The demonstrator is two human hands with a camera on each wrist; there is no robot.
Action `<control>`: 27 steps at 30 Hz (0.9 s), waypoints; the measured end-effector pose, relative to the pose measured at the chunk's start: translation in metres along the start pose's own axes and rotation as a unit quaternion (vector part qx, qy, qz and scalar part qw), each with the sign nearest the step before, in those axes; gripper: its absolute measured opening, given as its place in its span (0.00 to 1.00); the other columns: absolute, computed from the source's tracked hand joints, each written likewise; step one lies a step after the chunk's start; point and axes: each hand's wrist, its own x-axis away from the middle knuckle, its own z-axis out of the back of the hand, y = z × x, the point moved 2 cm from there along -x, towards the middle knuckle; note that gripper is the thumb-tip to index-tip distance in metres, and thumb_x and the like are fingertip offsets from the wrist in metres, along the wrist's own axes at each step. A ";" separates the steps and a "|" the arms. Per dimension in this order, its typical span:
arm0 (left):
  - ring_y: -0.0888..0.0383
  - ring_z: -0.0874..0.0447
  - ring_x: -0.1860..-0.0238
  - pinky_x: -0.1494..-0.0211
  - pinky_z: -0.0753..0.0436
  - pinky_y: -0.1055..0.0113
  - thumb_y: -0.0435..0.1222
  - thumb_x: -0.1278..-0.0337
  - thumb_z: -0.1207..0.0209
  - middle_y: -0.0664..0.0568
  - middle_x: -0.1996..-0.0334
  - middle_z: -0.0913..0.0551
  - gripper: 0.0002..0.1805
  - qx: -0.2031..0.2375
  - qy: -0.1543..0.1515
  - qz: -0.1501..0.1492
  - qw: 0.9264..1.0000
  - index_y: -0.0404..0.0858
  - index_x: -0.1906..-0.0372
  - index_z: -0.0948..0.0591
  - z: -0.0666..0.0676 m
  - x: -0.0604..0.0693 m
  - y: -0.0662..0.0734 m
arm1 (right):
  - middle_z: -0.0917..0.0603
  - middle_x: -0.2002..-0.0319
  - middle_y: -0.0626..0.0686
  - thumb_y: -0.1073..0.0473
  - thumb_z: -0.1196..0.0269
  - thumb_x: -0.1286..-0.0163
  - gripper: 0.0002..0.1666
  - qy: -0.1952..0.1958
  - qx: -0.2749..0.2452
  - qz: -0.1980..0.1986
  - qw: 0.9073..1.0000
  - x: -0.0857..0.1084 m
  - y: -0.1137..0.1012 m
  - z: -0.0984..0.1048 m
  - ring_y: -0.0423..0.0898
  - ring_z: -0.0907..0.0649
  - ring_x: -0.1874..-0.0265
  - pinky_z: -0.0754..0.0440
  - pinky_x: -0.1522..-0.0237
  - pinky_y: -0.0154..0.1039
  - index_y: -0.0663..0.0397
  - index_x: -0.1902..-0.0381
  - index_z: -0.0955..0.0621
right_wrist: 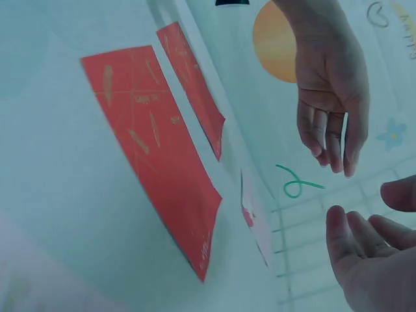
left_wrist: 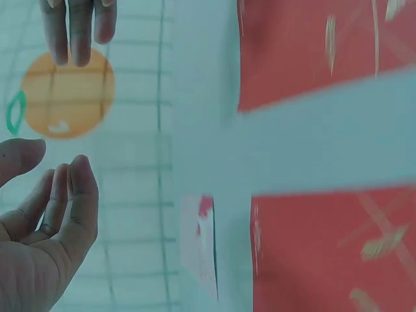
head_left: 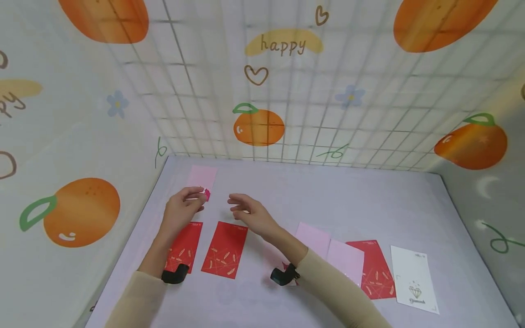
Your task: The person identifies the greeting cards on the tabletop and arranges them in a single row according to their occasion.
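Observation:
My left hand (head_left: 179, 210) hovers over the near part of a pale pink card (head_left: 203, 173) at the back left. Thumb and fingers are apart in the left wrist view, and nothing lies between them. Part of a dark pink print (head_left: 207, 195) on the card shows beside the fingertips. To its right, my right hand (head_left: 255, 217) hangs above the table with relaxed, slightly bent fingers, holding nothing. Nearest below the hands are two red cards with gold marks, a left one (head_left: 186, 246) partly covered by the left forearm and a right one (head_left: 224, 250).
Right of the right forearm lie pink cards (head_left: 345, 259), another red card (head_left: 375, 269) and a white card with a diamond print (head_left: 415, 279). The forearm hides part of them. A patterned cloth wall (head_left: 295, 105) with a grid borders the table's back edge.

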 end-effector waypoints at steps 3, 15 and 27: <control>0.46 0.13 0.52 0.52 0.15 0.59 0.50 0.36 0.35 0.46 0.48 0.18 0.27 0.012 -0.010 -0.003 1.000 0.40 0.37 0.23 -0.009 0.015 0.008 | 0.22 0.38 0.48 0.61 0.41 0.26 0.29 -0.004 0.013 0.006 1.000 0.015 -0.002 0.009 0.48 0.20 0.43 0.21 0.44 0.56 0.43 0.29 0.29; 0.50 0.14 0.52 0.52 0.15 0.54 0.45 0.38 0.33 0.52 0.49 0.17 0.22 0.047 -0.050 -0.011 0.998 0.45 0.41 0.21 -0.044 0.056 0.022 | 0.20 0.44 0.47 0.57 0.38 0.27 0.26 0.030 0.051 0.010 0.998 0.077 0.000 0.043 0.50 0.19 0.45 0.19 0.47 0.43 0.39 0.32 0.26; 0.50 0.13 0.55 0.54 0.14 0.57 0.42 0.43 0.29 0.52 0.52 0.16 0.22 0.083 -0.079 -0.003 0.993 0.45 0.44 0.19 -0.074 0.079 0.021 | 0.19 0.48 0.54 0.58 0.37 0.27 0.22 0.059 0.073 -0.003 0.996 0.119 0.019 0.062 0.48 0.19 0.49 0.20 0.47 0.39 0.44 0.36 0.24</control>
